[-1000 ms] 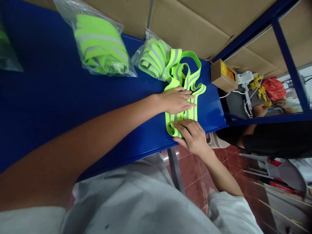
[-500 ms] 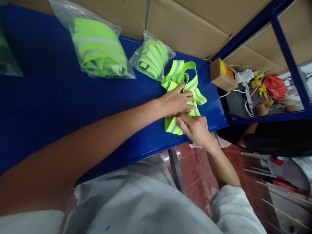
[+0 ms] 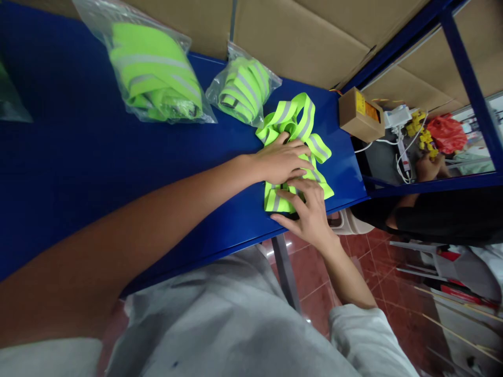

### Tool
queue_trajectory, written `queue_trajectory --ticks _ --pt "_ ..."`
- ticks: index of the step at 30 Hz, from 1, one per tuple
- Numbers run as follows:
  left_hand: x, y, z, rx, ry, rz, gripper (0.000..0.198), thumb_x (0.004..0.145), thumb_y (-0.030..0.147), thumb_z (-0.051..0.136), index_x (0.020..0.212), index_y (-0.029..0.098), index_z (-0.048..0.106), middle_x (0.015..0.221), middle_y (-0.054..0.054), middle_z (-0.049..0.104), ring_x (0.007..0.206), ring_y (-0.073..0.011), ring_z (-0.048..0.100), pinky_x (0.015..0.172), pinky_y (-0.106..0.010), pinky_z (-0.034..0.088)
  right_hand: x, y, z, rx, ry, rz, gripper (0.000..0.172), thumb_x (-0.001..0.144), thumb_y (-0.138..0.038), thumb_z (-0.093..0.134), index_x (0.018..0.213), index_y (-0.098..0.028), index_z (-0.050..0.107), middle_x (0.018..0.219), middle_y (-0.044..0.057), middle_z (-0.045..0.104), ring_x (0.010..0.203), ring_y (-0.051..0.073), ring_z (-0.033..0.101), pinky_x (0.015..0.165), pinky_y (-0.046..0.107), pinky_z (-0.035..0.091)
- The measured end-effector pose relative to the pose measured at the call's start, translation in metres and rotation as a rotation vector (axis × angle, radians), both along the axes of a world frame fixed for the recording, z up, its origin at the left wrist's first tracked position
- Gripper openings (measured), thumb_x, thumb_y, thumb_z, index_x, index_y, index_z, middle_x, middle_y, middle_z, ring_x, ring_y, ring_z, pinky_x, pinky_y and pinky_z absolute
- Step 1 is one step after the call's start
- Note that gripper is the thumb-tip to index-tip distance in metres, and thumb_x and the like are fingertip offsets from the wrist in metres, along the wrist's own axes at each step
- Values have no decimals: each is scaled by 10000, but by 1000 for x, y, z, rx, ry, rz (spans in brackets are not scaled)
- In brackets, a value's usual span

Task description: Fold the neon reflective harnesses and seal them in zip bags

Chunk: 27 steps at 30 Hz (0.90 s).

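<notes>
On the table (image 3: 220,220), left hand (image 3: 281,162) and right hand (image 3: 308,209) splay over neon straps (image 3: 306,123).
Front edge close, room leftward; fabric striped, looping.

a blue table (image 3: 98,157) bears bagged green straps (image 3: 157,73); near them, loose straps (image 3: 305,121).

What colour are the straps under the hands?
The straps are bright yellow-green, striped grey; best in the head view.

The yellow-green strapping (image 3: 308,120), striped with grey, is laid folded on the surface (image 3: 118,157) at right, its far end bunched in loops.
</notes>
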<state>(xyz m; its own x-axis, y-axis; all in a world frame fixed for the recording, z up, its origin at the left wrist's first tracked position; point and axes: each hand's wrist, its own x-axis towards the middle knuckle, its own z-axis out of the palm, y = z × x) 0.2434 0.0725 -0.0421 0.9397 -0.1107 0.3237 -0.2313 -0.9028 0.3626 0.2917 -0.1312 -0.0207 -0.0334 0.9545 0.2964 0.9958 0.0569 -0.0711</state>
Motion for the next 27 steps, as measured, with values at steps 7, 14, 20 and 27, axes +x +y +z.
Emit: queue_trajectory --ticks 7,14,20,27 --pt "1 1 -4 41 -29 2 369 1067 336 422 1322 287 684 1446 -97 594 1333 -306 493 1085 -525 318 1 -3 4 44 16 49 707 959 -503 664 1545 -203 406 1362 149 630 1312 307 572 1161 508 404" --pt "-12 20 8 278 -51 189 418 1085 279 329 1295 211 684 1315 -125 659 1248 -320 551 1064 -592 371 -13 -54 17 -51 -23 40 545 1004 -373 638 1487 -170 485 843 32 696 726 186 626 704 343 468" --pt "-34 -29 56 462 -84 309 458 999 43 277 1153 90 705 1209 -182 665 1150 -314 602 1020 -517 426 -1 -60 21 274 0 -153 423 945 -170 677 1352 -255 601 1144 104 677 1078 264 645 917 419 506" --pt "-80 -78 46 160 70 178 305 1016 354 570 1230 143 625 1200 -114 634 1037 -276 661 841 -392 452 30 -40 22 -149 181 -250 710 978 -526 620 1578 -242 367 1479 163 494 1380 330 481 1113 532 433"
